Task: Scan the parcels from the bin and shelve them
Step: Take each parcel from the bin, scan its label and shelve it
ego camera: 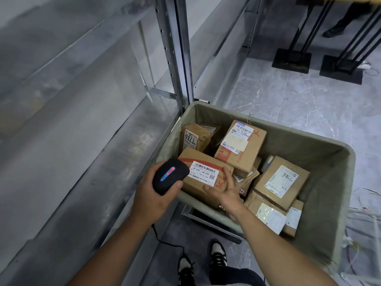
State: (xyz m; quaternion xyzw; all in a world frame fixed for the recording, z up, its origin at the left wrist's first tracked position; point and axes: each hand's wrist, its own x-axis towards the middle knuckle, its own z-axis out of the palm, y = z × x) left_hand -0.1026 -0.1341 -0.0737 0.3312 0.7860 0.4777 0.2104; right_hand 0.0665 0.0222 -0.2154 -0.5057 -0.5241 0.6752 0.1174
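parcel (203, 178) between scanner (170, 175) and right hand (223, 189)

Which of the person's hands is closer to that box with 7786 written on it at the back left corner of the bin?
Left. The left hand, holding the scanner, sits just below the 7786 box; the right hand grips another parcel further right.

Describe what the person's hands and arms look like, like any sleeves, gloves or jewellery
Both arms are bare the whole way into view, with no sleeve on either forearm. The left hand and the right hand wear no gloves, and no rings, watch or wristband show on the fingers or wrists. Nothing is marked or taped on them.
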